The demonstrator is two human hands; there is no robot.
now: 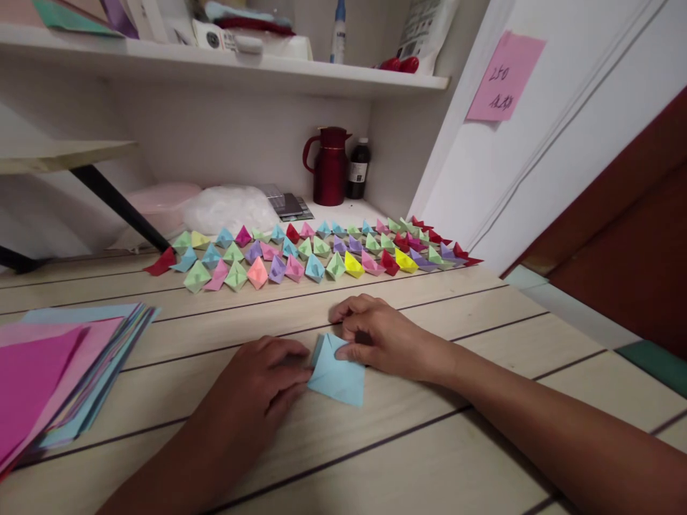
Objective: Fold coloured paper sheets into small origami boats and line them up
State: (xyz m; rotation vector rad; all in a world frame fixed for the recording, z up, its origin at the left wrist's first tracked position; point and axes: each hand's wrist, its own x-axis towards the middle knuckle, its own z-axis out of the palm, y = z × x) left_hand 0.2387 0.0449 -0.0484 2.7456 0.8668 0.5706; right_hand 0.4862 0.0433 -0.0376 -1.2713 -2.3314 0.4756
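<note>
blue paper (338,380) on bench (418,458), between left hand (262,373), fingers nearly closed at its corner, and right hand (383,335), thumb on top, fingers half curled; likely steadying folds; whether either pinches, cannot tell.

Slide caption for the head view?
Left hand and right hand at a folded light-blue paper on a table, colorful paper boats in rows behind.

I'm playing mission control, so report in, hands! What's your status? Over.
Left hand: fingertips at left edge of folded light-blue paper. Right hand: thumb on the paper's upper right. Nothing seen blocking it; paper boats stand beyond.
</note>
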